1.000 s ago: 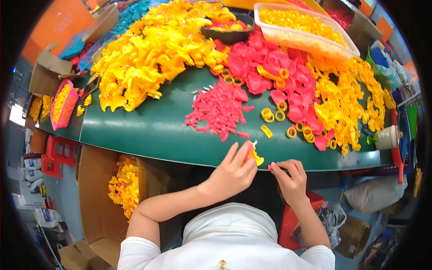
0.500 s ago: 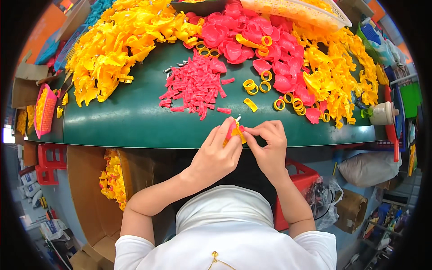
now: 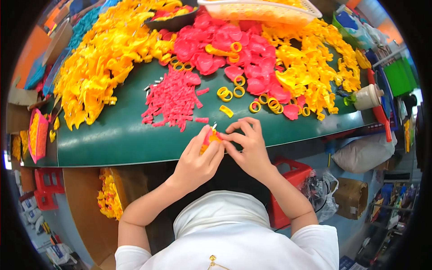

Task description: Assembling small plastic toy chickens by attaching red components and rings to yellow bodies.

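Between the two hands, just over the near edge of the green table [image 3: 112, 141], is the small yellow-and-pink piece [image 3: 214, 137]. The left hand [image 3: 196, 157] pinches it between thumb and curled fingers, so much of it is covered; a pale, silvery tip [image 3: 214, 125] pokes out beyond the fingertips. The right hand [image 3: 247, 146] meets it from the other side, thumb and forefinger pressed close together at its edge, the other fingers bent and raised. A touch of pink shows at that pinch, but I cannot tell whether it is a loose bit or already part of the piece.

A second ago the hands were apart, the right one holding a small pink bit clear of the yellow part; now both sets of fingertips are on one piece. That suggests the work has moved from bringing parts together to fitting or adjusting them, though how firmly they sit is hidden.

Just beyond the left hand lies a loose pink strip [image 3: 202, 120], with the heap of small pink strips [image 3: 173, 96] behind it. Ahead of the right hand are a curved yellow strip [image 3: 226, 111] and several yellow rings [image 3: 275, 106].
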Available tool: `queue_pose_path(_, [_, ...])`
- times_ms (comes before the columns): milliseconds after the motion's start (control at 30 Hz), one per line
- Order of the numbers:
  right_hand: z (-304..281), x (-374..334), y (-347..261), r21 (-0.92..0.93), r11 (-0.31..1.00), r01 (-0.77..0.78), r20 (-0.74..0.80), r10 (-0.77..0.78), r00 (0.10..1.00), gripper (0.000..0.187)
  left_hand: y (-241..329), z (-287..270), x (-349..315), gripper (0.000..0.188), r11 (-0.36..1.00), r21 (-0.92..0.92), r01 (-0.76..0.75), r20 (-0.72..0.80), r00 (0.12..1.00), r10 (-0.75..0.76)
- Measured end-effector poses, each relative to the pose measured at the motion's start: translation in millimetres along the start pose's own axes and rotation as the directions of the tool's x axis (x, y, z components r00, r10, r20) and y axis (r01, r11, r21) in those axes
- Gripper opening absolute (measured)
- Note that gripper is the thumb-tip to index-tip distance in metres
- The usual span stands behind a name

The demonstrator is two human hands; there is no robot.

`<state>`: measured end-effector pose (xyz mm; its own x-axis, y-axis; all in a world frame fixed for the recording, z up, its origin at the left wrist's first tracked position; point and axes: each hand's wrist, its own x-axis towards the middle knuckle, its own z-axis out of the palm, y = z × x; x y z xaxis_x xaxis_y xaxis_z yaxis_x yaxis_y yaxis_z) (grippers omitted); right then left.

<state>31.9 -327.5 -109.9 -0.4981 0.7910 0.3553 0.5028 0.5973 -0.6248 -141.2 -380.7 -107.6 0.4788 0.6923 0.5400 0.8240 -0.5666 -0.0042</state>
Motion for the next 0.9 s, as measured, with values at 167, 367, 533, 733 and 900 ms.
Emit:
queue_pose_path(167, [-7.6,-0.9,-3.4,0.314,0.923,-0.223,0.036,0.223,0.974,0.015,6.6,1.5,-11.0,0.07,0.886,-0.404,0.228,-0.232,0.911,-0.34])
queue_pose_path(367, [-45.2,6.2,0.3,0.26,0.962,0.08,0.049,-0.096,0.994,0.014,14.6,3.5,-19.1,0.073,-0.755,-0.526,0.392,0.66,0.748,-0.071])
queue_pose_path(533, [-81.4,38.4,44.0,-0.167,0.985,-0.052,-0.289,0.001,0.957,0.022,17.9,7.1,-24.7,0.068,-0.875,-0.455,0.165,0.588,0.794,-0.156])
queue_pose_path(733, [-101.8,61.7,99.9,-0.675,0.734,-0.078,-0.176,-0.058,0.983,0.021,11.1,9.7,0.7,0.065,-0.852,-0.524,0.002,0.542,0.773,-0.331])
queue_pose_path(900, [-95.9,65.1,92.2,-0.42,0.906,-0.053,-0.26,-0.064,0.963,0.027,8.0,21.5,-7.5,0.051,-0.888,-0.434,-0.152,0.55,0.736,-0.395])
